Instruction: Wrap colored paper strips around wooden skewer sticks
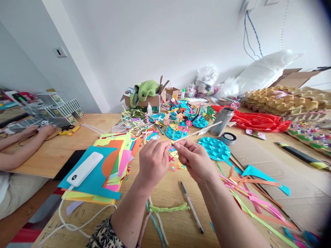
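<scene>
My left hand (pixel 154 159) and my right hand (pixel 196 159) meet above the table, thumbs and fingers pinched together. Between them is the near end of a thin pale stick (pixel 198 132), which slants up to the right. A small yellowish bit shows at the fingertips, too small to make out. Beneath my hands lie colourful paper cutouts (pixel 174 155) of fish and star shapes, partly hidden. To the right rests a round blue egg-carton-textured disc (pixel 214 148). Nearer me are a pen (pixel 191 206) and a twisted light-green fuzzy strand (pixel 169 208) over several pastel strands.
Left, a white power bank (pixel 85 168) with its cable lies on stacked coloured paper (pixel 113 148). A grey flask (pixel 222 121), its lid (pixel 228 137), paper strips (pixel 258 193) and a utility knife (pixel 301 155) are right. Another person's hands (pixel 38 131) work at far left.
</scene>
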`<move>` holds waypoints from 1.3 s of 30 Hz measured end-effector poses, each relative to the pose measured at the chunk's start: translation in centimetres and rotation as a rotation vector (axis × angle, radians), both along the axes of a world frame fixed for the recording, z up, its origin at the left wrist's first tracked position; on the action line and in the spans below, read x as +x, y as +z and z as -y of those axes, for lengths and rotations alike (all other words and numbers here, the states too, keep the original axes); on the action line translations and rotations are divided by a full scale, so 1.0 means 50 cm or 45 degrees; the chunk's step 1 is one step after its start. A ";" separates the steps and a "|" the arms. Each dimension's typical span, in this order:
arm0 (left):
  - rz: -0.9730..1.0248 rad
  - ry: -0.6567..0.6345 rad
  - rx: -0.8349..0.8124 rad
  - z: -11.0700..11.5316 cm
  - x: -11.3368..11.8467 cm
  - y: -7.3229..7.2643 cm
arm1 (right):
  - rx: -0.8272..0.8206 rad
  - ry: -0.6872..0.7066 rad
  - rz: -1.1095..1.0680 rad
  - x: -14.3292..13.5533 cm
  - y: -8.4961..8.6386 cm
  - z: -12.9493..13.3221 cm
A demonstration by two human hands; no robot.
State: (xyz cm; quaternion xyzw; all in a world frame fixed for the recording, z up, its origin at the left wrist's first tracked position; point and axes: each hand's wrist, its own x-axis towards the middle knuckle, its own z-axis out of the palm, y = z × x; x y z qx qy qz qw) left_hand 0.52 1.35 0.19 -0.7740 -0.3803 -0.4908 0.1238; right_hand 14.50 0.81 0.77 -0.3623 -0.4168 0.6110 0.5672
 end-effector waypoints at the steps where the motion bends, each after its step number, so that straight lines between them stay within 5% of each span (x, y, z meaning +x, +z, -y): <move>1: -0.003 0.017 -0.006 0.001 0.002 -0.001 | -0.015 0.018 -0.027 -0.001 0.000 0.000; 9: 0.060 0.010 -0.169 0.005 0.006 -0.002 | -0.051 0.040 -0.061 -0.002 0.002 -0.001; 20: 0.012 0.059 -0.033 0.009 0.013 -0.006 | -0.025 0.078 -0.095 -0.002 0.008 0.009; 33: 0.771 -0.498 -0.999 0.022 0.000 0.031 | 0.178 -0.111 0.360 0.019 0.012 0.016; 39: 0.972 -0.676 -1.256 0.014 -0.005 0.028 | 0.272 -0.122 0.420 0.018 0.017 0.018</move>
